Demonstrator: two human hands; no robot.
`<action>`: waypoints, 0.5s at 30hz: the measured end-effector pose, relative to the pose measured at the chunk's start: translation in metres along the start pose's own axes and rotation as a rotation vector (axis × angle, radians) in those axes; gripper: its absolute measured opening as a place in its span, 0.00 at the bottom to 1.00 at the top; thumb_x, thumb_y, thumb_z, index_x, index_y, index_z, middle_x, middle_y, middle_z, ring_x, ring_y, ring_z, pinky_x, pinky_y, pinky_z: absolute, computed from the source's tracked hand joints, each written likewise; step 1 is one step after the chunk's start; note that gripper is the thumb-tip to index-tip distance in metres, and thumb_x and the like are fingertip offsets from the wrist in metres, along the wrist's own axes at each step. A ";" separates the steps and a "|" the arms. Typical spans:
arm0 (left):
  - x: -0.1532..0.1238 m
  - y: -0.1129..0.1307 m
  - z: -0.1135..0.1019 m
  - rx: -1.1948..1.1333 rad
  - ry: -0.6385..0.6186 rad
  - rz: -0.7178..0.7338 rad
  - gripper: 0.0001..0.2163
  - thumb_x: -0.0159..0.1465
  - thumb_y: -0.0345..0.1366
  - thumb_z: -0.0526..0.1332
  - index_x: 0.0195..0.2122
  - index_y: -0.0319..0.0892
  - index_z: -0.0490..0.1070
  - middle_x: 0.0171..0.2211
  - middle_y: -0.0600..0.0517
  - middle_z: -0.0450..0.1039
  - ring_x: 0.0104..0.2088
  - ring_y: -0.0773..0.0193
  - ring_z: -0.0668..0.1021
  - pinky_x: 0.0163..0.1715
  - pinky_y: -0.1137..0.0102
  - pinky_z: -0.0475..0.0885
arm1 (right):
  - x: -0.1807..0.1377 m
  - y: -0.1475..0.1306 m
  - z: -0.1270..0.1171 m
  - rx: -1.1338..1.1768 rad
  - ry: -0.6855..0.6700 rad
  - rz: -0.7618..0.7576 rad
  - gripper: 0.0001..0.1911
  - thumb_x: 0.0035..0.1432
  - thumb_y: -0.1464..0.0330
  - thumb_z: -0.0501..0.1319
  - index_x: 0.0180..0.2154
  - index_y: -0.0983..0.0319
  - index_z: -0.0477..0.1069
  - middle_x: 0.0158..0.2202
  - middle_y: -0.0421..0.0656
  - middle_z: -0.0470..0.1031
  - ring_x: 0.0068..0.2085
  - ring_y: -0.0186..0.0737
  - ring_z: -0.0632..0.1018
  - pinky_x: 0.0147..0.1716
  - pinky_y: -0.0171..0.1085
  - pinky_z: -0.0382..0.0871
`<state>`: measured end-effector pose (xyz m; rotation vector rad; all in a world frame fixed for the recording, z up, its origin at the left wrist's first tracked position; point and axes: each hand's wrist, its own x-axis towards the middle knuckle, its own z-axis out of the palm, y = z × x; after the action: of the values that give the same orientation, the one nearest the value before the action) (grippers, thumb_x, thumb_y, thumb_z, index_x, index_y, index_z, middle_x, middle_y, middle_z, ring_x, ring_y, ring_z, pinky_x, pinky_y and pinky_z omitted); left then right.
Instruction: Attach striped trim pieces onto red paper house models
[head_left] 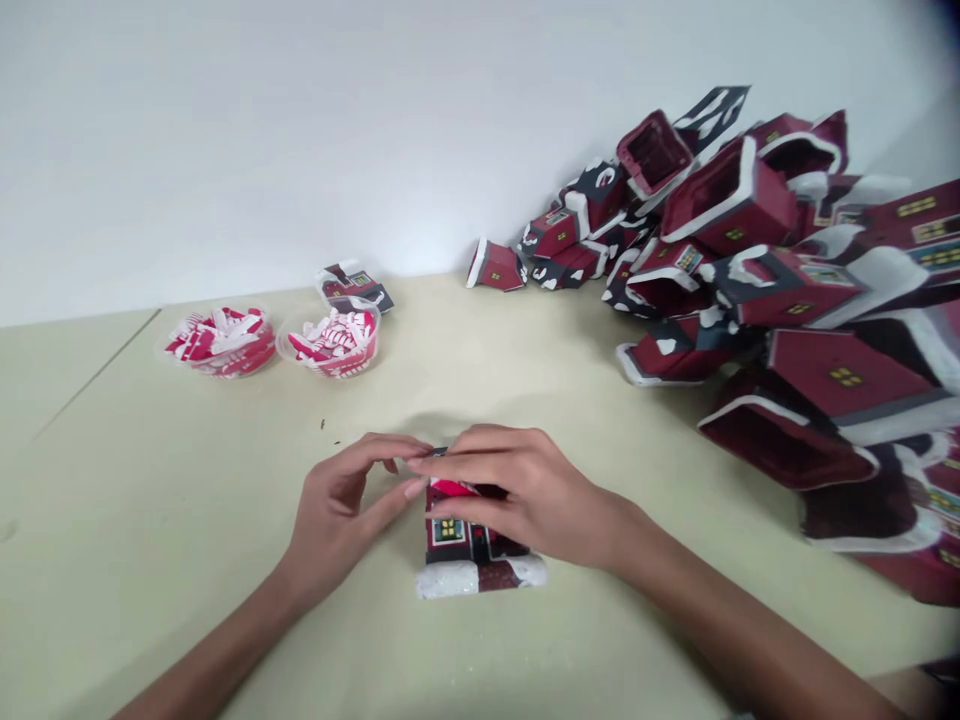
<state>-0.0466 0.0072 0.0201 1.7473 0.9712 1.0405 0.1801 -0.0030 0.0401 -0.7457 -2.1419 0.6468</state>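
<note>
Hands are meeting low in the middle of the beige table, over a small red paper house that is lying flat on it with its white snowy base toward the person. The right hand is lying over the top of the house, fingers stretched leftward and pressing it down rather than closing round it. The left hand is pinching at the house's upper left corner, thumb and forefinger closing on something too small to make out. Farther back on the left, two clear plastic cups are holding red-and-white pieces, with one folded house part lying just behind them. Along the right, a big pile of finished red houses is leaning against the white wall.
</note>
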 end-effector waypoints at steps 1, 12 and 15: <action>-0.003 -0.002 -0.001 -0.015 -0.015 0.011 0.10 0.63 0.35 0.68 0.45 0.51 0.79 0.44 0.50 0.80 0.46 0.60 0.80 0.46 0.65 0.73 | -0.001 0.001 0.003 -0.026 -0.010 -0.010 0.18 0.67 0.65 0.62 0.57 0.56 0.74 0.43 0.44 0.80 0.43 0.40 0.79 0.44 0.40 0.78; -0.004 -0.003 0.006 -0.002 0.013 0.060 0.24 0.56 0.32 0.74 0.53 0.58 0.76 0.40 0.55 0.81 0.45 0.64 0.79 0.48 0.69 0.75 | -0.007 0.011 0.017 0.041 0.181 -0.054 0.21 0.61 0.67 0.69 0.56 0.53 0.75 0.36 0.40 0.82 0.36 0.39 0.79 0.42 0.41 0.77; -0.005 -0.003 0.009 0.021 0.033 0.058 0.18 0.58 0.31 0.73 0.48 0.55 0.79 0.42 0.53 0.81 0.44 0.62 0.79 0.46 0.68 0.76 | -0.008 0.010 0.014 0.047 0.166 -0.014 0.19 0.58 0.66 0.71 0.52 0.54 0.78 0.40 0.40 0.83 0.39 0.40 0.80 0.43 0.41 0.78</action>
<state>-0.0409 0.0014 0.0138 1.7894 0.9602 1.1029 0.1761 -0.0047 0.0214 -0.7324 -1.9724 0.6045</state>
